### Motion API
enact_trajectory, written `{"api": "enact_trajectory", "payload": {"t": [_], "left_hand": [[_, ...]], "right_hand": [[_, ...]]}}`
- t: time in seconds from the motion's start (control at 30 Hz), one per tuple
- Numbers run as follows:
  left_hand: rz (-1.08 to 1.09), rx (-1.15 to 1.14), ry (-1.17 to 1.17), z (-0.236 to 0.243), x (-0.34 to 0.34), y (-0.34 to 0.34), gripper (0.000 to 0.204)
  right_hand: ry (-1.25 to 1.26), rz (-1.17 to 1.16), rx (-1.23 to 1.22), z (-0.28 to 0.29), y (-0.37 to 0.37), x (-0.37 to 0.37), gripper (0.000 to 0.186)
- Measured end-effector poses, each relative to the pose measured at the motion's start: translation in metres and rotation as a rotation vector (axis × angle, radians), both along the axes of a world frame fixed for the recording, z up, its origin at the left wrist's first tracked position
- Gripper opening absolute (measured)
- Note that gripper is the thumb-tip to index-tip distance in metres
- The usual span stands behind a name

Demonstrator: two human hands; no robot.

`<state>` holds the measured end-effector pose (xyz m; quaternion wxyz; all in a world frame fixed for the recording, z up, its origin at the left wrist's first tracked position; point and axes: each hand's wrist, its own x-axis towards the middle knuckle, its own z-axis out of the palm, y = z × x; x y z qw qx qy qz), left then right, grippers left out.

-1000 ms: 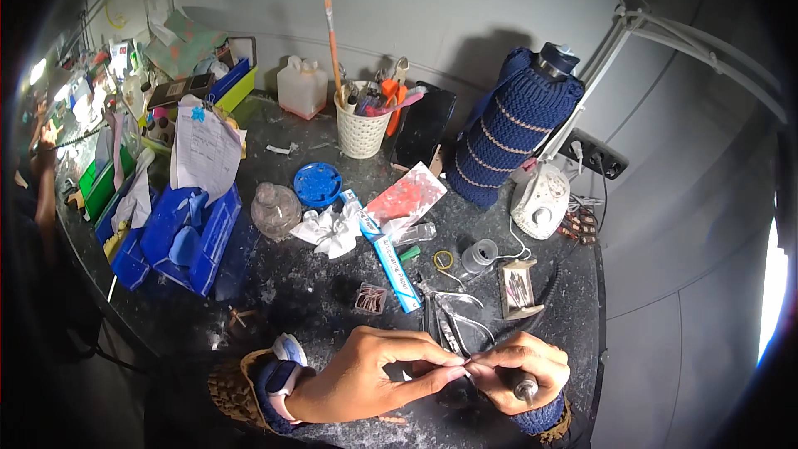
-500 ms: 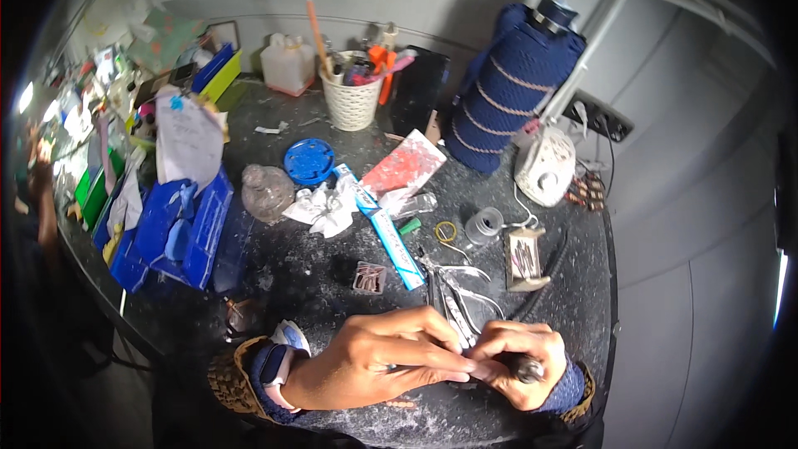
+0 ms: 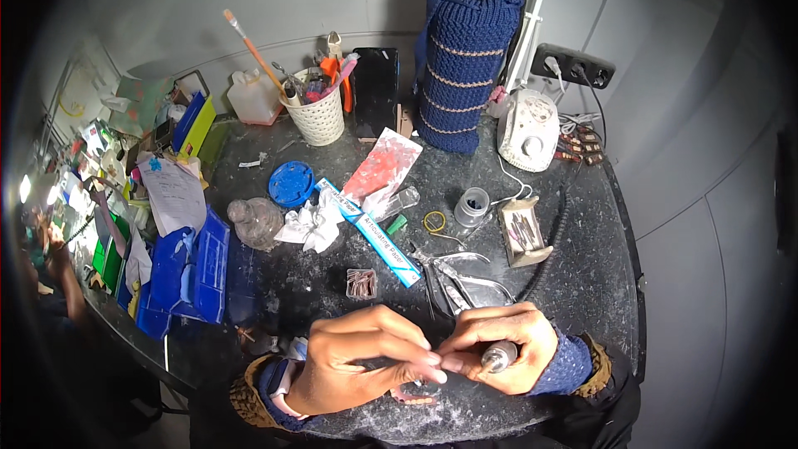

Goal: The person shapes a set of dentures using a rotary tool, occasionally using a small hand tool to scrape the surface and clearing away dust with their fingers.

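Note:
My right hand (image 3: 507, 341) is closed around a metal rotary handpiece (image 3: 500, 355), whose rounded back end shows beside the fingers; its working tip is hidden. My left hand (image 3: 362, 357) is closed in a pinch, its fingertips almost meeting my right thumb. Whatever sits between those fingertips is too small and covered to make out. Just below my left fingers, a curved pink piece with a toothlike edge (image 3: 411, 397) lies on the dusty black table (image 3: 490, 420). Metal pliers (image 3: 453, 278) rest just beyond both hands.
A small box of brown sticks (image 3: 362, 283), a blue-white carton (image 3: 374, 233), a clear jar (image 3: 473, 206) and a bur holder (image 3: 524, 233) lie ahead. Behind stand a tool cup (image 3: 317, 116), a knit-covered bottle (image 3: 465, 66) and a white control unit (image 3: 529, 129). Blue bins (image 3: 195, 274) are left.
The view has shifted, so the table's things sit farther left and the wall outlet shows more fully. My hands have parted slightly, and the pink piece now shows more below the left fingers.

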<state>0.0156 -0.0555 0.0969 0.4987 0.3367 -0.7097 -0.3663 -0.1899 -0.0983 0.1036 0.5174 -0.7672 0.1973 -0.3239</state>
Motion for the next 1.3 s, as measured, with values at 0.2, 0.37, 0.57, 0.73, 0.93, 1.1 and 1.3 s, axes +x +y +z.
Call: {"api": "enact_trajectory", "payload": {"t": [0.2, 0.37, 0.57, 0.73, 0.93, 1.1, 1.3], "left_hand": [[0.02, 0.096, 0.061, -0.011, 0.002, -0.002, 0.017], [-0.006, 0.082, 0.095, -0.008, 0.0, -0.001, 0.02], [0.035, 0.044, -0.034, 0.0, 0.0, -0.003, 0.015], [-0.049, 0.34, 0.402, -0.005, 0.004, 0.002, 0.011], [-0.202, 0.394, 0.712, -0.02, 0.002, 0.004, 0.008], [-0.111, 0.461, 0.71, -0.016, -0.003, 0.005, 0.005], [-0.101, 0.456, 0.7, -0.014, -0.001, 0.005, 0.006]], "right_hand": [[-0.018, 0.005, -0.028, 0.0, -0.003, 0.001, 0.025], [-0.013, -0.018, -0.069, 0.001, -0.003, 0.0, 0.021], [0.025, -0.088, -0.145, -0.003, -0.002, -0.001, 0.025], [0.204, -0.294, -0.237, -0.005, 0.004, -0.003, 0.051], [0.25, -0.253, -0.314, 0.007, 0.024, -0.001, 0.027], [0.255, -0.317, -0.202, 0.01, 0.033, 0.006, 0.028], [0.296, -0.261, -0.169, 0.008, 0.033, 0.006, 0.027]]}}
